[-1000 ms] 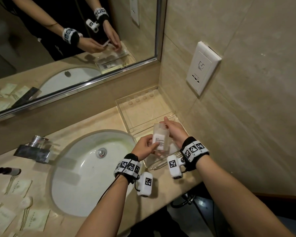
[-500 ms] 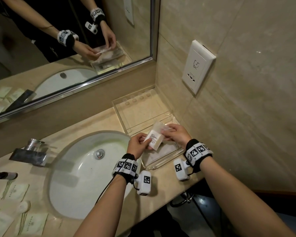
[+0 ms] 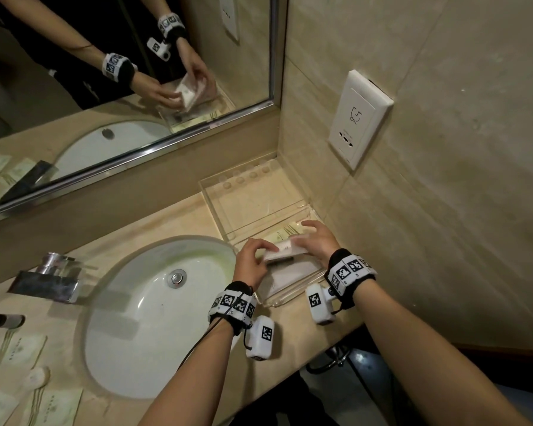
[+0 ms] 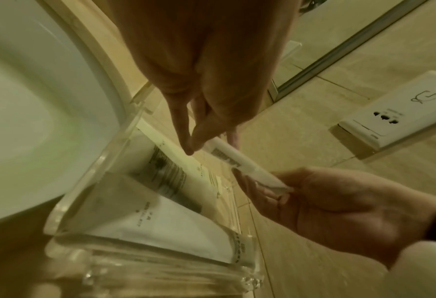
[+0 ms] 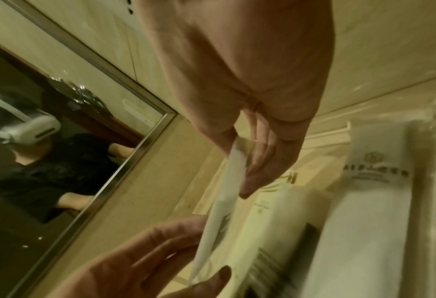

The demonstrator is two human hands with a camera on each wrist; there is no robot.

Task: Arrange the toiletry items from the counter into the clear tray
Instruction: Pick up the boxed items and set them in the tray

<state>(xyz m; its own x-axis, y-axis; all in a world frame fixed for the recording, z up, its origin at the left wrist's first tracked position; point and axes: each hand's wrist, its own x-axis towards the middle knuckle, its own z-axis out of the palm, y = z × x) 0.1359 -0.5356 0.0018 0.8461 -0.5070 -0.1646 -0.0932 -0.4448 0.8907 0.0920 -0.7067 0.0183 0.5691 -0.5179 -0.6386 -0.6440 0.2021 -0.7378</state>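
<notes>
A flat white packet (image 3: 285, 251) is held level between both hands, just above the near compartment of the clear tray (image 3: 216, 207). My left hand (image 3: 260, 250) pinches its left end; the thumb and fingertip (image 4: 189, 149) meet on the packet (image 4: 237, 159). My right hand (image 3: 305, 235) pinches the other end, its fingers (image 5: 252, 161) closed on the sealed edge of the packet (image 5: 222, 201). Two other white packets (image 4: 161, 221) lie flat in that compartment, under the held one. The tray's far compartment (image 3: 253, 204) holds nothing.
The tray sits in the corner by the tiled wall with a socket plate (image 3: 359, 118) and the mirror (image 3: 120, 87). A white sink (image 3: 154, 318) and faucet (image 3: 50, 278) lie to the left. Several packets (image 3: 22, 348) and a small bottle (image 3: 3, 320) lie on the left counter.
The packet went from upright in both hands to lying flat, and both hands lowered it toward the tray's near compartment.
</notes>
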